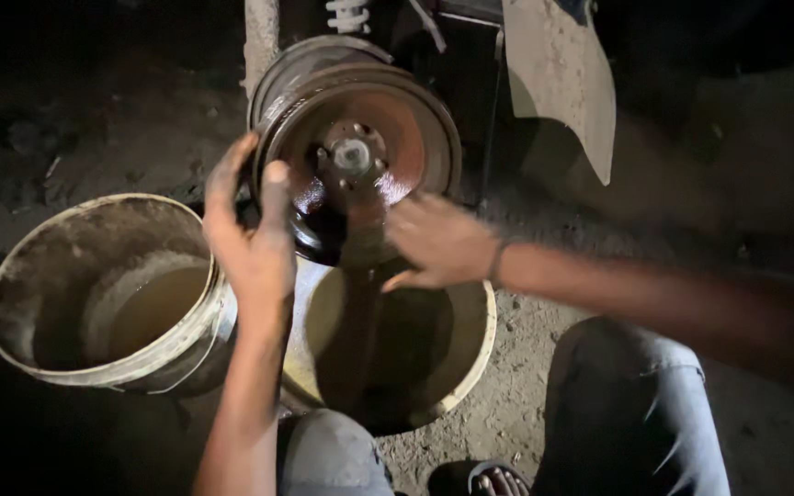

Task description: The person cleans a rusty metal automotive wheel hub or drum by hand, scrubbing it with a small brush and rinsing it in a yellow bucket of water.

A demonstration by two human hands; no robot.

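**Brake drum between our two hands, over the buckets**

Brake drum (360,147), rusty red on its face and dark and wet along its lower edge, sits on the vehicle's hub ahead of us, above two buckets on the dirt ground (599,276). We see a pale, dusty mudguard panel (562,83) hanging to its right. The grimy bucket (94,303) on the left holds muddy water; the cream bucket (434,367) stands directly under the drum, its inside mostly in shadow. Our knees in grey trousers (627,413) frame the lower edge, with one bare foot (498,479) between them.

Our left hand (250,234) rests with fingers spread against the drum's left rim, pressing rather than gripping. Our right hand (438,243) is blurred at the drum's lower right, palm flat and fingers loose, holding nothing; we cannot tell whether it touches the metal. At the drum's centre we make out the hub nut (353,154) ringed by wheel studs.
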